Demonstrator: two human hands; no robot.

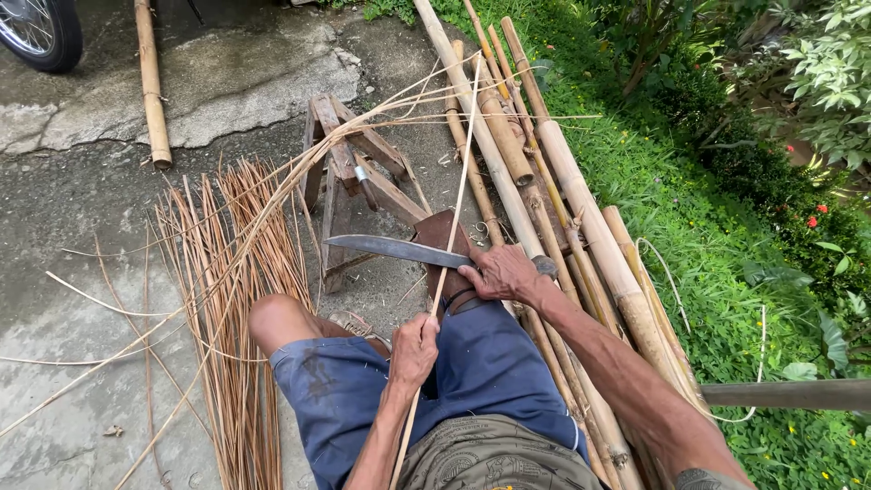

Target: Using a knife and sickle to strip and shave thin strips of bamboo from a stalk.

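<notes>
While a thin bamboo strip (451,245) runs across the lap over a brown pad (442,238), the left hand (414,349) has its fingers clamped on it, and the right hand (497,272) grips a long knife (395,249) against it; cut strips (231,272) lie left.

We're outdoors here, in a yard used as an open-air bamboo workshop. Cracked, damp concrete ground (82,272) runs up against a strip of grass (708,209) with leafy shrubs (817,82) and small red flowers. Long bamboo poles (581,200) lie stacked along the grass edge, a heap of thin split strips (231,299) fans across the concrete, and a rough wooden sawhorse (349,172) stands close by. A wheel (41,32) peeks in at the top left corner.
</notes>
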